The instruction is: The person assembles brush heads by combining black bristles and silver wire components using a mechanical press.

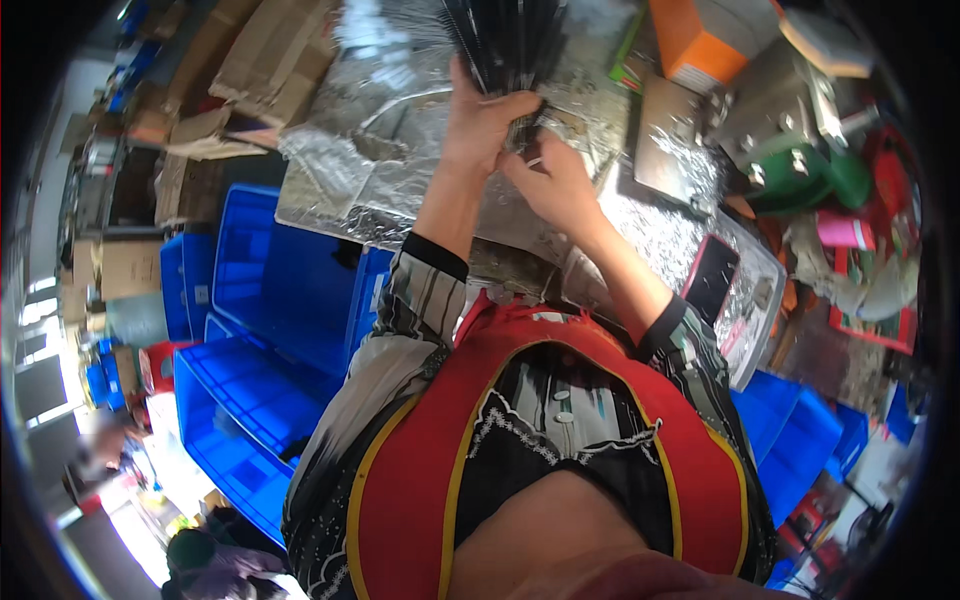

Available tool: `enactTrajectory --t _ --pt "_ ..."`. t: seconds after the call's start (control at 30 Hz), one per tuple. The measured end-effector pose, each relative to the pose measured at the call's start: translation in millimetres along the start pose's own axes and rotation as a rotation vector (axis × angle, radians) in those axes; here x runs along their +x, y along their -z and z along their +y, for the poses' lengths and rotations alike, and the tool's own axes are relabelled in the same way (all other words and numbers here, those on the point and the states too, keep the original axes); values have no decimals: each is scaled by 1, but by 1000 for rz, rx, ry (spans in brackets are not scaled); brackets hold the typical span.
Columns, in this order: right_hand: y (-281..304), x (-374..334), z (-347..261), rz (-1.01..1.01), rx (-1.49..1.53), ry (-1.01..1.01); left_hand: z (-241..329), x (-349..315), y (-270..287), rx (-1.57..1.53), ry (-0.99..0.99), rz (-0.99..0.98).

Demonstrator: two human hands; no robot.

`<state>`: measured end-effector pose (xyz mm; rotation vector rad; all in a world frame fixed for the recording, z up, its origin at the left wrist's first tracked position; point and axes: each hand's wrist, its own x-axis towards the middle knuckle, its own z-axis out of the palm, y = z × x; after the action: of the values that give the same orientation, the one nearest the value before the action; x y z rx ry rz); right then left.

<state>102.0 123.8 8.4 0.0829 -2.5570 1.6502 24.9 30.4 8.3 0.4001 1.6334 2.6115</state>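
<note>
My left hand (477, 125) is wrapped round a bundle of thin black strips (505, 45) at the far middle of the workbench. The bundle fans out away from me, and its top runs past the picture's edge. Just below that grip, my right hand (556, 182) is closed with its fingertips at the bundle's lower end. Whether those fingers pinch the strips or some small piece there, I cannot make out. Beneath both hands lies the workbench (330, 190), covered in crinkled clear film.
Blue plastic crates (285, 270) stand left of me, with more blue bins (790, 425) at right. A phone (711, 278) lies on a tray (760, 300) near my right forearm. Beyond are a metal machine (775, 105) and an orange box (705, 45). Cardboard boxes (275, 60) border the far left.
</note>
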Motion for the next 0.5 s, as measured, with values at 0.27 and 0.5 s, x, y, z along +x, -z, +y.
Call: enactTrajectory --t 0.27,0.5 --pt "-16 20 11 63 40 91 27 -21 6 -167 199 216" --pt "-22 6 11 -18 192 -37 12 -39 15 -245 -126 306"
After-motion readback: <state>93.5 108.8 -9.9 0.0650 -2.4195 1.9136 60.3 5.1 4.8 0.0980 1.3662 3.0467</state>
